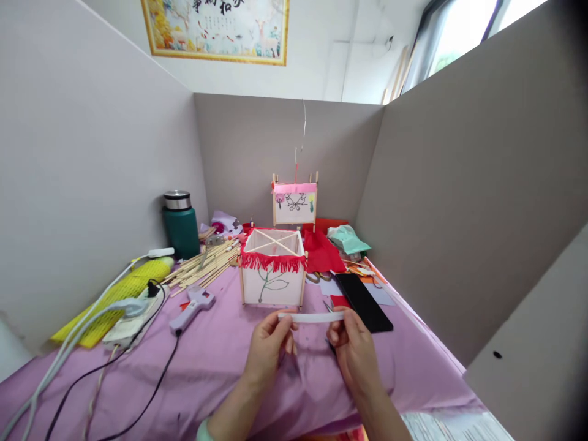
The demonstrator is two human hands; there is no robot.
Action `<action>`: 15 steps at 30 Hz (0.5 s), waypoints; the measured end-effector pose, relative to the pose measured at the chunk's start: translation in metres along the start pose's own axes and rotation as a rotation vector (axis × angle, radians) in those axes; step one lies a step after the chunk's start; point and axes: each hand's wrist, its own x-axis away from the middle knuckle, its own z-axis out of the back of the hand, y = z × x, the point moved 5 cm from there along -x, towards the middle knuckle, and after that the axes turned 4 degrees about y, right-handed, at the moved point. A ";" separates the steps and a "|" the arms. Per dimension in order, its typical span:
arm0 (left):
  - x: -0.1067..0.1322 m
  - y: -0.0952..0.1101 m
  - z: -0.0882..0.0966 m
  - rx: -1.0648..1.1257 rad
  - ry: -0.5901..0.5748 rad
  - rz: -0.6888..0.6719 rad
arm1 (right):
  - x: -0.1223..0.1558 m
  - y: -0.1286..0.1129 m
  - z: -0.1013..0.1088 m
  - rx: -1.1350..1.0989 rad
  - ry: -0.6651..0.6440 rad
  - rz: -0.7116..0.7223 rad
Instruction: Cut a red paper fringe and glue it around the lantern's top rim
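Observation:
A narrow white strip point(315, 318) is stretched level between my two hands, just in front of a square lantern. My left hand point(269, 346) pinches its left end between thumb and fingers. At the other end, my right hand point(356, 349) pinches it the same way. The lantern point(272, 288) stands upright on the purple cloth, with wooden corner sticks, white sides, a drawn plant and red fringe round its top edge. Crossed sticks span its open top. Beside my right hand, the tips of a scissors-like metal tool point(327, 305) show, mostly hidden.
A glue gun point(193, 308), a power strip point(133, 318), cables and bundled wooden sticks point(206, 263) lie left, near a green bottle point(180, 225). To the right are a black phone point(362, 301) and red cloth point(324, 251). Behind hangs a smaller lantern point(294, 205). Grey partitions enclose the table.

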 end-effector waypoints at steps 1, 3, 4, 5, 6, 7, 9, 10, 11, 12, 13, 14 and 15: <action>0.000 0.000 -0.001 0.004 -0.002 -0.001 | 0.000 0.000 0.000 0.008 0.001 0.003; 0.000 0.001 -0.001 0.000 0.001 0.000 | 0.001 0.002 0.001 0.026 0.009 0.015; 0.000 0.001 -0.001 -0.004 0.004 0.004 | 0.002 0.002 0.001 0.035 0.013 0.022; 0.000 0.001 -0.001 -0.009 0.005 0.012 | 0.002 0.003 0.002 0.043 0.016 0.029; 0.000 0.001 -0.001 -0.015 0.005 0.022 | 0.002 0.004 0.002 0.049 0.017 0.034; 0.000 0.000 -0.001 -0.025 -0.002 0.034 | 0.002 0.004 0.002 0.054 0.014 0.038; 0.000 -0.001 -0.002 -0.065 -0.024 0.064 | 0.001 0.004 0.002 0.057 0.008 0.042; 0.000 -0.002 -0.002 -0.097 -0.038 0.079 | 0.001 0.004 0.002 0.057 0.007 0.045; 0.000 -0.003 -0.003 -0.140 -0.055 0.089 | 0.001 0.003 0.002 0.056 0.008 0.049; 0.001 -0.004 -0.003 -0.194 -0.077 0.095 | 0.001 0.003 0.002 0.057 0.010 0.053; 0.001 -0.006 -0.004 -0.256 -0.104 0.095 | 0.001 0.002 0.002 0.061 0.009 0.056; 0.002 -0.007 -0.006 -0.321 -0.137 0.091 | 0.001 0.002 0.002 0.069 0.005 0.058; 0.003 -0.010 -0.007 -0.382 -0.178 0.083 | 0.001 0.002 0.001 0.081 -0.003 0.060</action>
